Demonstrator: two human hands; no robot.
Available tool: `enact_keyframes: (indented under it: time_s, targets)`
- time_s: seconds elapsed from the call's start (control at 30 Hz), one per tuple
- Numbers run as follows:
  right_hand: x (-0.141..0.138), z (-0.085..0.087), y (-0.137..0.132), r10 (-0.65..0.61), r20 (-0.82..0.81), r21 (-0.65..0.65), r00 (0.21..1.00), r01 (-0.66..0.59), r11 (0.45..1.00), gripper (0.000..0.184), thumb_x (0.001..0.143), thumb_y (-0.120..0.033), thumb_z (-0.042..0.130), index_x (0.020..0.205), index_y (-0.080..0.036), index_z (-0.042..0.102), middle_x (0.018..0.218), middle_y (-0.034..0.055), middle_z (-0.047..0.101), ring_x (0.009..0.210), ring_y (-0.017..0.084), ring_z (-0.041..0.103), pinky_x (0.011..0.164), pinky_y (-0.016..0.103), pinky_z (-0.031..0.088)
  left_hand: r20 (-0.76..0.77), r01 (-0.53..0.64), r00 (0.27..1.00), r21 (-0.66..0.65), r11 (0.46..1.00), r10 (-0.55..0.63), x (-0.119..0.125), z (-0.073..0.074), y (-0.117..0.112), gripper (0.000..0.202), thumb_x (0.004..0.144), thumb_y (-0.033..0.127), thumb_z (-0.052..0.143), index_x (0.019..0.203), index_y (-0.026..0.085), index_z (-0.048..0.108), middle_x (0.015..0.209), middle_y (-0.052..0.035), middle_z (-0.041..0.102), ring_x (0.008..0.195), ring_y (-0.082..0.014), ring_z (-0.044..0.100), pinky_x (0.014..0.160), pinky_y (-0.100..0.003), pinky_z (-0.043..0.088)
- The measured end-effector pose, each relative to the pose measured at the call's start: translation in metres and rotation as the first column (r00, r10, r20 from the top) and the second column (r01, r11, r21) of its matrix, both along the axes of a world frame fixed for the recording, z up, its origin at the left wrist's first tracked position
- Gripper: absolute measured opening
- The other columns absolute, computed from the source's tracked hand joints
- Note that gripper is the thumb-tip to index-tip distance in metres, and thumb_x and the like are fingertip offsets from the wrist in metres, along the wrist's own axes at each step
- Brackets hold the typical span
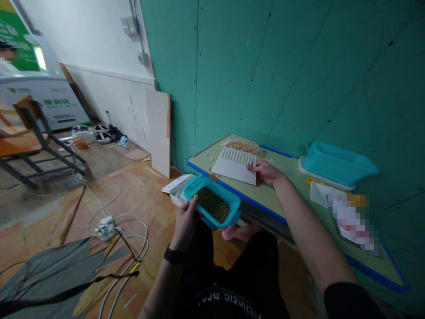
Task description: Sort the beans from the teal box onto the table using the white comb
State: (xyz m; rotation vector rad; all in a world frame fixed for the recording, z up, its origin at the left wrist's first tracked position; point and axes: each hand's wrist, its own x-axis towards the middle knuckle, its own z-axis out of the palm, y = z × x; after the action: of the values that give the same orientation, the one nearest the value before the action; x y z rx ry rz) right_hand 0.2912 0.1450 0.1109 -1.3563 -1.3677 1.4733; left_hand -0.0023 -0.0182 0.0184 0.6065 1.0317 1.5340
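My left hand (pixel 186 219) grips the near edge of a teal plastic tray (pixel 232 204) filled with small green beans (pixel 212 204), held just below the table's blue front edge. My right hand (pixel 265 171) is closed on the corner of a white comb-toothed scraper (pixel 235 165) lying flat on the green tabletop (pixel 265 195). Beyond the scraper lies a scattered pile of yellowish beans (pixel 246 147) near the far corner of the table.
A teal container on a white tray (pixel 335 165) stands at the back right against the green wall. Papers (pixel 345 208) lie near it. A white box (pixel 177 188) sits on the floor under the table corner. Cables and a power strip (pixel 105 227) cross the wooden floor.
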Motion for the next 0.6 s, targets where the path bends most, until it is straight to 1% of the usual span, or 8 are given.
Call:
enact_keyframes:
  time_s: [0.13,0.3,0.6]
  targets:
    - [0.0022,0.0008,0.0001,-0.008,-0.008,0.003,1.0,0.008,1.0,0.031,0.066,-0.033,0.09,0.082,-0.016,0.07,0.077,0.0077,0.076,0.059,0.018,0.067,0.05,0.027,0.053,-0.009,0.0,1.0,0.006,1.0,0.0,-0.0008,-0.0011,0.0008,0.037,0.069,0.054,0.086,0.07,0.02,0.072,0.06,0.0001,0.065,0.054,-0.0154,0.057,0.056,-0.028,0.05]
    - [0.0033,0.0003,-0.0001,0.001,-0.002,-0.016,1.0,-0.001,1.0,0.032,0.064,-0.033,0.091,0.083,-0.017,0.07,0.077,0.008,0.076,0.059,0.019,0.067,0.049,0.026,0.053,-0.01,-0.007,1.0,-0.012,1.0,0.007,-0.0015,-0.0028,0.0024,0.038,0.067,0.056,0.086,0.066,0.021,0.07,0.055,0.001,0.061,0.05,-0.0148,0.054,0.051,-0.027,0.046]
    - [0.0018,0.0023,-0.0017,0.023,0.003,-0.018,1.0,-0.023,1.0,0.035,0.061,-0.034,0.092,0.082,-0.016,0.07,0.076,0.0073,0.076,0.059,0.018,0.067,0.05,0.027,0.053,0.007,0.002,1.0,0.002,1.0,-0.002,-0.0015,-0.0031,0.0019,0.037,0.068,0.054,0.086,0.068,0.02,0.071,0.056,0.0012,0.061,0.051,-0.0149,0.055,0.052,-0.027,0.047]
